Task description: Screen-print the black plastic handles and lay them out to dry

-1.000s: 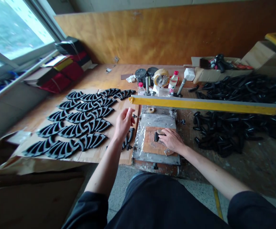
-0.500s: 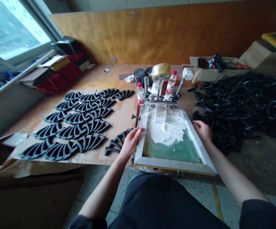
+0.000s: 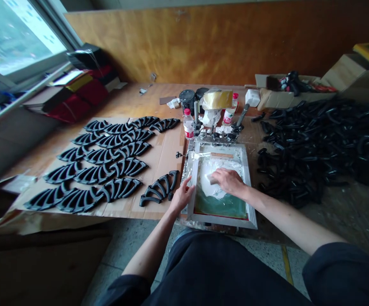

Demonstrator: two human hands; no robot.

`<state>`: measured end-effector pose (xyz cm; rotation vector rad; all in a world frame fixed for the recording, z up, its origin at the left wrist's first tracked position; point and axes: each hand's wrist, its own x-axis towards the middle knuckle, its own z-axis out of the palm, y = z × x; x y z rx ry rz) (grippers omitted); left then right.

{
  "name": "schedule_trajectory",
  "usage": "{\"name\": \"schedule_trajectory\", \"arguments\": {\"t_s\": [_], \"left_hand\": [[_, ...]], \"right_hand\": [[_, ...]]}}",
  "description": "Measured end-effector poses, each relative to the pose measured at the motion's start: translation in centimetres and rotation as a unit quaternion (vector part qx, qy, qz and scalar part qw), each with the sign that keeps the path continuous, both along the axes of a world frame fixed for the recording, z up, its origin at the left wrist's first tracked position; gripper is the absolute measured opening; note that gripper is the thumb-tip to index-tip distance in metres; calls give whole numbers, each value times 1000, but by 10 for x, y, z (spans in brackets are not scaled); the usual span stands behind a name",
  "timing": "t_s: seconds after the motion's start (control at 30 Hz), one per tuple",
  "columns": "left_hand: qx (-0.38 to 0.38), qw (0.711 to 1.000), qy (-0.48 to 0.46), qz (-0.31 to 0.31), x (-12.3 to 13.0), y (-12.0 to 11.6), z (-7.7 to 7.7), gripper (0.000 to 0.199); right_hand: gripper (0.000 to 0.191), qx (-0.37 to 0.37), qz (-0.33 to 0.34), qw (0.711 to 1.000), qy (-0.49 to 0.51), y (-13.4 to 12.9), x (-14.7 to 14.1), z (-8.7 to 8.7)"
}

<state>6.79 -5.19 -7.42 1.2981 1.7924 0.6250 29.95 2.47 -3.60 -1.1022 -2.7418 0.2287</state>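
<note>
- A worker bends over a metal frame (image 3: 222, 222), which lies flat at the bench's near edge, its green mesh (image 3: 221, 208) partly coated with white paste (image 3: 216, 192).
- The left hand (image 3: 183, 194) rests against the frame's left rail; whether its fingers clamp the metal cannot be told.
- The right hand (image 3: 230, 180) is closed on a small scraper (image 3: 211, 179), set down in the paste near the middle of the mesh.
- The step in hand looks to be spreading paste across the mesh; the next stroke would call for even pressure on the scraper and a frame held steady. Whatever lies beneath is hidden.
- At left, a fan of black tubes (image 3: 159, 188) sits apart from rows of similar fans (image 3: 103, 156), all on cardboard (image 3: 168, 148).
- At right, a heap of loose black tubes (image 3: 324, 144) spreads over the bench.
- Beyond the frame stand two red-capped bottles, one left (image 3: 188, 126), one right (image 3: 229, 114), with a tape roll (image 3: 218, 100) between.
- A wooden board (image 3: 203, 46) backs the scene.
</note>
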Motion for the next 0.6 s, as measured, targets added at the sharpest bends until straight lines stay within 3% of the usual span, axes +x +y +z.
{"name": "schedule_trajectory", "arguments": {"t_s": [0.1, 0.17, 0.27, 0.33, 0.43, 0.53, 0.6], "left_hand": [[1, 1000, -17, 9, -1, -1, -2, 56], [4, 1000, -27, 13, 0, -1, -2, 56], [8, 999, -36, 17, 0, -1, -1, 56], [8, 999, -40, 19, 0, -1, -1, 57], [11, 999, -44, 20, 0, -1, 0, 58], [9, 998, -51, 23, 0, -1, 0, 59], [3, 998, -61, 21, -1, -1, 1, 61]], "right_hand": [[21, -15, 119, 993, 2, -18, 21, 2], [22, -48, 154, 987, -1, -16, 28, 8], [22, -64, 115, 991, 21, -7, 24, 10], [24, -28, 82, 995, 44, -9, 19, 4], [31, 23, 96, 994, 54, -26, 18, -9], [29, -6, 112, 992, 65, -34, 24, -10], [21, -31, 70, 994, 81, -23, 20, -2]]}}
